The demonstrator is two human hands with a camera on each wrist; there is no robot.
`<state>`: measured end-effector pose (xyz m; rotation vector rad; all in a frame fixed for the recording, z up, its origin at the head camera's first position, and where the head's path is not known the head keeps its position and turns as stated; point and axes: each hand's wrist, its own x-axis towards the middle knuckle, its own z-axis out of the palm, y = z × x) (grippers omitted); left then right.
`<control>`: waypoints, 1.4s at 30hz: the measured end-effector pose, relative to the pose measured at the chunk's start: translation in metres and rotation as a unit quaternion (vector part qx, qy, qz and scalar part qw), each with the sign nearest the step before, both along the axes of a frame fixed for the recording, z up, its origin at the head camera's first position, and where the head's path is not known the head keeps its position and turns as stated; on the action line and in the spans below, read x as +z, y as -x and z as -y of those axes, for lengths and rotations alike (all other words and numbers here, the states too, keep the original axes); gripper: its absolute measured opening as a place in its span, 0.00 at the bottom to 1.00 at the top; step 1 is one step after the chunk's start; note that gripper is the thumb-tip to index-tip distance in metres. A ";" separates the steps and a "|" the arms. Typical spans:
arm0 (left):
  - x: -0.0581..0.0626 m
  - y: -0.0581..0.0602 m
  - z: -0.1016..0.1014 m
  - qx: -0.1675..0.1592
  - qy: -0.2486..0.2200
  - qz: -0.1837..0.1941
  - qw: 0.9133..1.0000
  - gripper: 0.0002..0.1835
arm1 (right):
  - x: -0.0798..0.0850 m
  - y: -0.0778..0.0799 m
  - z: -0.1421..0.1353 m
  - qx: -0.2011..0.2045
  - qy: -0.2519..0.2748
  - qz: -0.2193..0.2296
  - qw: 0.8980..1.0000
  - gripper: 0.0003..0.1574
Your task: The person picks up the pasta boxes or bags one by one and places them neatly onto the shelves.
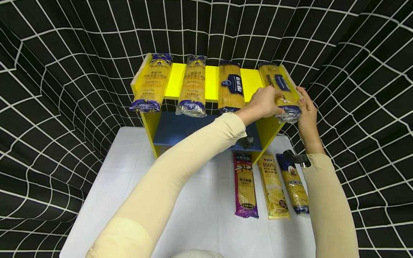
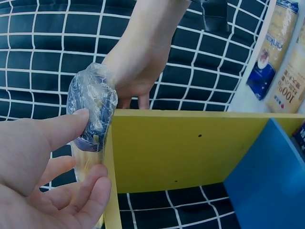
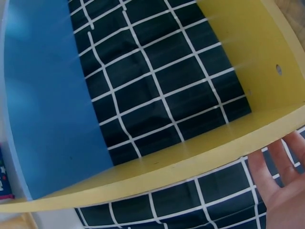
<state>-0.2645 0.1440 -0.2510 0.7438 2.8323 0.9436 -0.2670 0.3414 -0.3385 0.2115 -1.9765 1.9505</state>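
Note:
A pack of spaghetti (image 1: 282, 86) with dark blue ends lies on the yellow top of a shelf unit (image 1: 211, 84), at its right end. My left hand (image 1: 264, 103) holds the pack near its front end. In the left wrist view, the thumb of that hand (image 2: 33, 162) presses on the crinkled clear wrapper (image 2: 95, 107), and its fingers bend in below. My right hand (image 1: 308, 120) is at the unit's right side, beside the pack. In the right wrist view, the extended fingers (image 3: 281, 162) touch the outside of the yellow side panel (image 3: 190, 164).
Three more spaghetti packs, a left one (image 1: 153, 82), a middle one (image 1: 192, 86) and a dark-labelled one (image 1: 230, 87), lie along the top. A blue shelf (image 1: 174, 129) sits below. On the white table (image 1: 200, 215) lie purple (image 1: 246, 186), yellow (image 1: 274, 186) and blue-ended (image 1: 294, 184) pasta packs.

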 end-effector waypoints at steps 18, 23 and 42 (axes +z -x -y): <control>-0.006 -0.004 -0.004 -0.011 0.006 -0.007 1.000 0.33 | 0.003 -0.002 0.001 -0.011 -0.034 0.004 0.999 0.30; -0.008 -0.011 0.000 -0.015 0.002 -0.027 1.000 0.34 | 0.001 -0.002 0.001 -0.011 -0.037 0.000 0.999 0.31; -0.077 -0.122 0.098 -0.269 -0.141 -0.157 0.940 0.18 | -0.003 0.000 0.002 0.006 -0.009 -0.031 0.999 0.29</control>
